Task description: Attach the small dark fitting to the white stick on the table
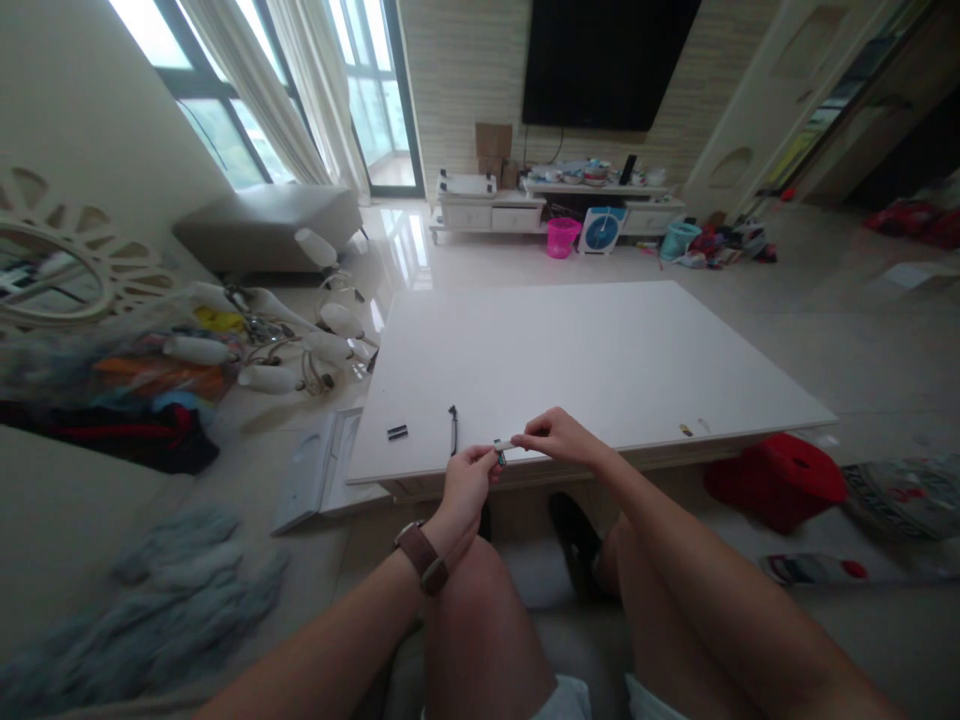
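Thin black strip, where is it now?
In the head view, the strip lies left on the table, by its near edge, between the left hand and two black pieces.

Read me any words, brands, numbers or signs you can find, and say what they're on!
None can be read.
Dark patterned bundle, floor at right: letter-like marks, too blurred.
Long flat pack nearer us: coloured patches, too blurred.
Blue-and-white square thing by the far cabinet: too small.
Small green and white piece between the left hand and right hand: too small to tell.
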Available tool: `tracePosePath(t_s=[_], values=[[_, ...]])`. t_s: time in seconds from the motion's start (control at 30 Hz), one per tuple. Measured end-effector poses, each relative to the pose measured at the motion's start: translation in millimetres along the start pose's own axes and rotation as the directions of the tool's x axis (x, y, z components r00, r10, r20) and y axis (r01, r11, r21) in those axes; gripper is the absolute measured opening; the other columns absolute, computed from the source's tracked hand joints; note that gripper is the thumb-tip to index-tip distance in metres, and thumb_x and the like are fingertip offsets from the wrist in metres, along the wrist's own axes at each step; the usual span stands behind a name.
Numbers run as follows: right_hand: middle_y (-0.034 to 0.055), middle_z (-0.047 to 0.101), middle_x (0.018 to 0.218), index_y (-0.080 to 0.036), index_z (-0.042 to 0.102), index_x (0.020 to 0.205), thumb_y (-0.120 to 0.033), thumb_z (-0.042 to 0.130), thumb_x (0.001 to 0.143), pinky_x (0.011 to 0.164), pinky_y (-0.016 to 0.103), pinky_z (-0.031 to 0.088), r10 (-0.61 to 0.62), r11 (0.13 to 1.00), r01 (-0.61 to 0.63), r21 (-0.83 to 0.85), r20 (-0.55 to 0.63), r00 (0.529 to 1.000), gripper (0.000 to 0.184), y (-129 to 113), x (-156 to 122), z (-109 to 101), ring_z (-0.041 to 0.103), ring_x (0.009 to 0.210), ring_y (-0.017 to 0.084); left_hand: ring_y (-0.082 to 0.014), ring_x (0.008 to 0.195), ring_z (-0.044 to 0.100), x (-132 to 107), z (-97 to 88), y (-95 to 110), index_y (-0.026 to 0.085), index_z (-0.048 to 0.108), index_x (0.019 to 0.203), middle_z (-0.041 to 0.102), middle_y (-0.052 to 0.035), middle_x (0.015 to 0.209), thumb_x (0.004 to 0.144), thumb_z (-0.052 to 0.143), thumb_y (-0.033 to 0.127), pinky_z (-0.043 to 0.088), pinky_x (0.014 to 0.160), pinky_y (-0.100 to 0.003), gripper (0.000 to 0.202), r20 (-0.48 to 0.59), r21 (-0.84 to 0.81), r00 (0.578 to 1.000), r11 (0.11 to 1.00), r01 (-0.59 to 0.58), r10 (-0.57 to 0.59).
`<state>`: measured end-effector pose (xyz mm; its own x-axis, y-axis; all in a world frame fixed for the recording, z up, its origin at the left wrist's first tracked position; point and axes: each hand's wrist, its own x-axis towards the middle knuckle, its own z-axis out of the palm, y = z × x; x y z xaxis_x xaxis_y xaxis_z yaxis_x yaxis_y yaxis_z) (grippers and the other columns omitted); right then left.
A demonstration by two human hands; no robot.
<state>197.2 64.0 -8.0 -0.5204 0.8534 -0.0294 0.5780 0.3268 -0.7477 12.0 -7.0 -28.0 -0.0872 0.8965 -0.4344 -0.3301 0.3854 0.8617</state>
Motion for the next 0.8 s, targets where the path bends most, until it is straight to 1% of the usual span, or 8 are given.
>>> tracePosePath(t_s=[0.13, 0.23, 0.3, 0.43, 0.47, 0.6, 0.73, 0.8], values=[[-0.0021, 0.039, 0.052, -0.011, 0.064, 0.06, -0.06, 0.057, 0.088, 0.054, 0.027, 0.021, 0.011, 0.998, -0.025, -0.064, -0.212, 0.977, 0.056, 0.6, 1.4, -0.9, 0.032, 0.055, 0.009, -0.0108, 0.06, 0.054, -0.1, 0.0, 1.0, 0.012, 0.068, 0.076, 0.063, -0.0031, 0.067, 0.061, 0.077, 0.035, 0.038, 0.059, -0.025, 0.029, -0.005, 0.007, 1.0, 1.0, -0.005, 0.005], [-0.0027, 0.038, 0.052, -0.011, 0.063, 0.06, -0.061, 0.057, 0.088, 0.053, 0.026, 0.022, -0.029, 0.999, 0.031, 0.016, -0.09, 0.996, 0.057, 0.2, 3.5, 2.1, 0.031, 0.054, 0.008, -0.0104, 0.06, 0.053, 0.5, 0.3, 1.6, 0.011, 0.068, 0.078, 0.062, -0.0021, 0.067, 0.063, 0.075, 0.034, 0.038, 0.059, -0.024, 0.028, 0.002, 0.004, 1.0, 1.0, -0.022, 0.022], [-0.0029, 0.037, 0.051, -0.011, 0.062, 0.058, -0.061, 0.057, 0.087, 0.052, 0.026, 0.021, -0.032, 0.999, 0.031, -0.009, -0.037, 0.999, 0.058, 0.5, 4.2, 3.8, 0.03, 0.053, 0.008, -0.0102, 0.059, 0.053, 1.1, 0.1, 1.2, 0.011, 0.067, 0.077, 0.061, -0.0015, 0.065, 0.063, 0.075, 0.033, 0.038, 0.059, -0.024, 0.027, 0.005, 0.003, 1.0, 1.0, -0.009, 0.009], [-0.002, 0.042, 0.051, -0.012, 0.064, 0.059, -0.06, 0.059, 0.088, 0.054, 0.027, 0.021, -0.036, 0.988, 0.001, -0.154, -0.226, 0.973, 0.056, 2.0, 1.9, 0.2, 0.034, 0.054, 0.008, -0.0105, 0.058, 0.053, 1.5, -0.7, -0.6, 0.011, 0.066, 0.077, 0.061, -0.0016, 0.064, 0.063, 0.076, 0.033, 0.037, 0.058, -0.024, 0.027, -0.003, -0.006, 1.0, 1.0, 0.023, -0.023], [-0.0017, 0.044, 0.051, -0.012, 0.065, 0.06, -0.059, 0.059, 0.088, 0.054, 0.026, 0.022, -0.064, 0.986, 0.027, -0.162, -0.23, 0.971, 0.055, 2.2, 0.8, -1.6, 0.035, 0.054, 0.008, -0.0106, 0.058, 0.053, 1.5, -0.8, -1.0, 0.011, 0.067, 0.077, 0.061, -0.0017, 0.064, 0.063, 0.076, 0.033, 0.038, 0.058, -0.024, 0.028, -0.005, -0.008, 1.0, 1.0, 0.022, -0.022], [-0.0011, 0.048, 0.052, -0.013, 0.068, 0.062, -0.058, 0.059, 0.089, 0.055, 0.026, 0.023, -0.156, 0.977, 0.14, -0.158, -0.095, 0.983, 0.053, 0.2, -1.0, -3.5, 0.035, 0.054, 0.008, -0.0111, 0.059, 0.054, 1.6, -1.1, -1.5, 0.011, 0.068, 0.078, 0.062, -0.0021, 0.065, 0.063, 0.079, 0.034, 0.038, 0.059, -0.025, 0.029, 0.007, 0.003, 1.0, 1.0, 0.009, -0.009], [0.0002, 0.053, 0.055, -0.014, 0.069, 0.063, -0.057, 0.058, 0.09, 0.056, 0.027, 0.022, -0.151, 0.966, 0.095, -0.241, -0.226, 0.962, 0.052, -5.0, 3.1, 2.6, 0.037, 0.054, 0.009, -0.0107, 0.06, 0.054, 2.4, -1.2, -1.8, 0.011, 0.068, 0.076, 0.062, -0.002, 0.066, 0.063, 0.078, 0.033, 0.038, 0.059, -0.025, 0.027, -0.004, 0.006, 1.0, 1.0, 0.019, -0.019], [-0.0001, 0.052, 0.054, -0.014, 0.068, 0.062, -0.057, 0.058, 0.09, 0.056, 0.027, 0.023, -0.176, 0.961, 0.122, -0.247, -0.213, 0.961, 0.053, -7.1, 4.9, 4.4, 0.036, 0.054, 0.008, -0.0104, 0.06, 0.053, 2.6, -1.0, -2.0, 0.011, 0.068, 0.077, 0.062, -0.0017, 0.067, 0.064, 0.076, 0.031, 0.038, 0.059, -0.025, 0.026, -0.005, -0.004, 1.0, 1.0, 0.018, -0.018]])
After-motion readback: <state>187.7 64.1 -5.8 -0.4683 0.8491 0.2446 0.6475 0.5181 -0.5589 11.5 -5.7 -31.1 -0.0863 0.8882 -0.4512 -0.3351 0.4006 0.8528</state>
